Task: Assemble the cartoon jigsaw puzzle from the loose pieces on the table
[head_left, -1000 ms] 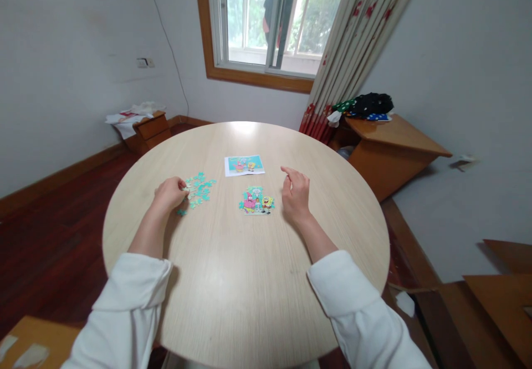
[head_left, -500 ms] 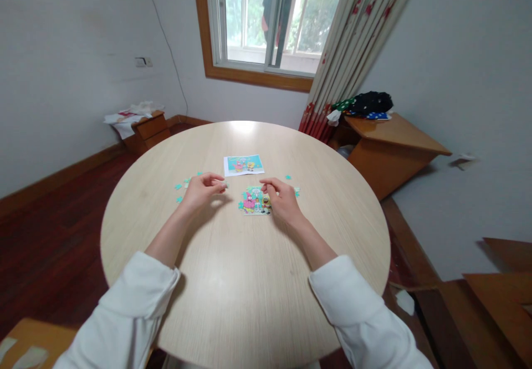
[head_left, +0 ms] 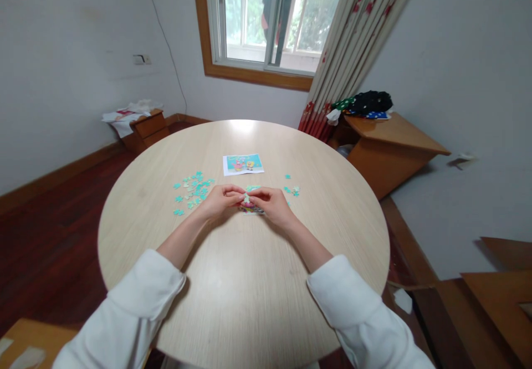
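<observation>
A small pale-green jigsaw puzzle piece (head_left: 246, 198) is pinched between the fingertips of both hands. My left hand (head_left: 223, 200) has its thumb and fingers closed on the piece from the left. From the right, my right hand (head_left: 271, 203) grips it in the same way. Just beneath the fingers lies a partly joined jigsaw puzzle (head_left: 252, 213) with cartoon figures, mostly covered by the hands. Behind it, a printed reference picture (head_left: 244, 164) of those figures rests flat on the table.
Many loose teal and pale-green pieces (head_left: 195, 188) are scattered left of my left hand. Several more loose pieces (head_left: 295, 191) lie to the right. Everything sits on a round, light wooden table (head_left: 241, 291). A wooden cabinet (head_left: 386, 147) topped with cloth stands beyond its right edge.
My left hand has moved right, away from the loose pieces, bringing the puzzle piece to my right hand. My right hand has shifted slightly left, and both now hold the piece above the joined puzzle.
</observation>
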